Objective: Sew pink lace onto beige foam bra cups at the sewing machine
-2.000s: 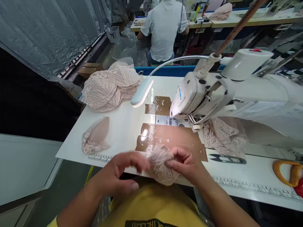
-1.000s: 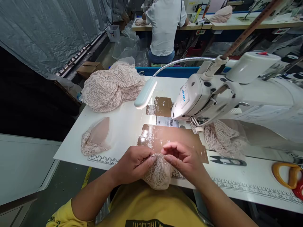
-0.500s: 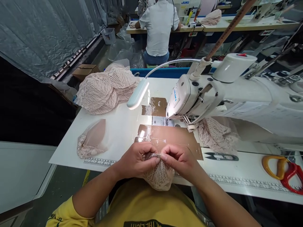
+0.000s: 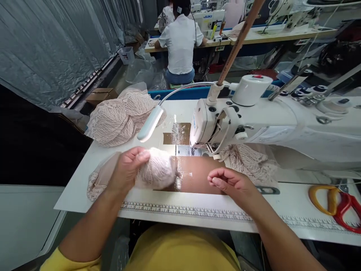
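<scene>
My left hand [image 4: 128, 167] pinches a pale beige lace cup [image 4: 156, 169] at its left edge, thumb against fingers. The rounded piece hangs in the air over the brown taped patch [image 4: 201, 175] and is smeared by motion. Apart from it, my right hand [image 4: 232, 184] hovers at the patch's right side, its fingers loosely curled with nothing seen in them. Partly behind my left hand and wrist, another lace piece [image 4: 96, 184] with a smooth panel lies on the table.
A white sewing machine [image 4: 205, 122] stands ahead, with lace [image 4: 249, 162] under its arm. A lamp [image 4: 150, 123] hangs left of the needle. Lace pieces [image 4: 118, 116] are heaped back left. Thread snips [image 4: 269, 190] and scissors [image 4: 345, 210] lie right. A person [image 4: 180, 49] sits beyond.
Both hands were together on the lace cup near my body. My left hand has carried it forward and left. My right hand has let go and moved right. The view has shifted slightly.
</scene>
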A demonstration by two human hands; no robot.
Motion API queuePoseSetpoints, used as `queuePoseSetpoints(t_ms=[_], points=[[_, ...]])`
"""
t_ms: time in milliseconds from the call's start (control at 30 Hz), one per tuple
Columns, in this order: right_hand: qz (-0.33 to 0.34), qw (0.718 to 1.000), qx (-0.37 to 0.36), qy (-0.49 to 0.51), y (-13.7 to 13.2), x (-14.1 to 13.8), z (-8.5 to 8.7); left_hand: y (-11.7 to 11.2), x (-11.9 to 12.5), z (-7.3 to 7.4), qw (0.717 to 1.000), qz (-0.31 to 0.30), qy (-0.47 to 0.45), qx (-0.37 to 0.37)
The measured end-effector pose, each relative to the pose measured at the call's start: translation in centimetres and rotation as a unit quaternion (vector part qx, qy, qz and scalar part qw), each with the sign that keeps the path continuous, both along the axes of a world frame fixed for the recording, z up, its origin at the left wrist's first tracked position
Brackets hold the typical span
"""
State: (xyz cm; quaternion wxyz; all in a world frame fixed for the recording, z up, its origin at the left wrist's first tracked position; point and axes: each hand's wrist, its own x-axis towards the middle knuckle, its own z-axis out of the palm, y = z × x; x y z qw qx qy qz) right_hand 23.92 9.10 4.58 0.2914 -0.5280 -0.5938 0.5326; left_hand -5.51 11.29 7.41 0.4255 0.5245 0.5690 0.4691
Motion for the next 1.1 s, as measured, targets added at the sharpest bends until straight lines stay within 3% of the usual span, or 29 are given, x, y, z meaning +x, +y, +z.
queuePoseSetpoints(t_ms=[67,133,200,267,367,433,533,633,700,767,833,967,1100], points=[[-0.003,0.999,0.028,-0.035,0.0,0.9,0.5,1.1,0.1,0.5,0.994,0.032,0.085,0.056],[0.008,0.995,0.067,-0.076,0.4,1.0,1.1,2.2,1.8,-0.3,0.973,-0.017,0.203,0.106],[0.033,0.984,0.110,-0.133,1.3,0.4,1.5,3.1,4.6,-2.1,0.913,-0.112,0.356,0.163],[0.064,0.968,0.145,-0.195,2.3,-0.4,1.5,3.5,7.6,-4.4,0.809,-0.178,0.527,0.193],[0.096,0.943,0.181,-0.261,3.6,-1.5,0.3,3.0,10.8,-6.8,0.774,-0.213,0.561,0.202],[0.116,0.927,0.212,-0.287,4.0,-2.1,-0.9,2.1,11.5,-6.9,0.764,-0.223,0.568,0.208],[0.146,0.889,0.259,-0.349,3.8,-2.8,-2.4,0.9,10.9,-5.0,0.758,-0.244,0.574,0.193],[0.165,0.843,0.284,-0.426,3.3,-3.2,-3.0,1.0,9.2,-2.5,0.779,-0.346,0.504,0.140],[0.169,0.818,0.303,-0.459,3.1,-3.3,-3.2,1.7,8.1,-1.8,0.804,-0.391,0.432,0.122],[0.167,0.799,0.321,-0.481,2.9,-3.4,-3.4,2.5,7.3,-2.4,0.830,-0.369,0.389,0.152],[0.164,0.784,0.330,-0.499,2.9,-3.6,-3.5,3.2,7.0,-4.0,0.838,-0.327,0.383,0.211],[0.141,0.770,0.335,-0.525,3.3,-3.9,-3.4,4.3,7.2,-7.1,0.818,-0.307,0.403,0.272],[0.115,0.782,0.317,-0.525,3.9,-4.3,-3.3,5.5,7.3,-7.8,0.804,-0.317,0.419,0.280]])
